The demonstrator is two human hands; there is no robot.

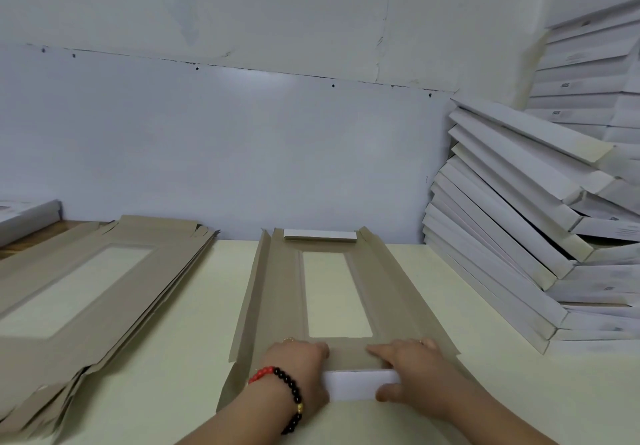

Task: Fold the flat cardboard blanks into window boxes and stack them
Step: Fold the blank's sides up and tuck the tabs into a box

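Fingers of the left hand (298,358) and right hand (412,363) lie straight on the brown flat cardboard blank with a rectangular window (332,292), thumbs pinching its white near flap (360,384) upward, on the pale table (166,340); stacked white folded boxes (519,237) sit right, more brown blanks (86,289) left.

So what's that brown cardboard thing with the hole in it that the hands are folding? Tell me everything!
It is a flat cardboard blank, brown on the side facing up, white on its folded end flaps. A long rectangular window is cut in its middle. It lies on the pale table, its long side flaps raised a little. The left hand and right hand press it and fold the near white flap up.
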